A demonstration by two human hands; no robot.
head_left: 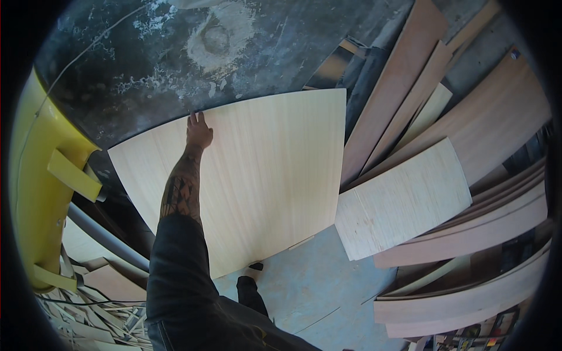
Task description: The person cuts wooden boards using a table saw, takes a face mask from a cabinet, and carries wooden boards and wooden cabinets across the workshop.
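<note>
A large pale plywood sheet (269,169) fills the middle of the head view, its grain running from the far edge toward me. My left hand (199,132) reaches across it to the far edge, left of the edge's middle. The fingers are slightly apart and hook over that edge, so the hand is closed on the sheet. A dark sleeve covers the upper part of this arm; the tattooed forearm is bare. My right hand is out of the picture.
A smaller pale board (404,199) lies at the right, touching the sheet's side. Beyond it lean long reddish-brown boards (395,82), with stacked curved panels (468,219) nearer. A yellow curved object (44,175) stands left, above wood offcuts (96,319). My foot (256,266) is by the near edge.
</note>
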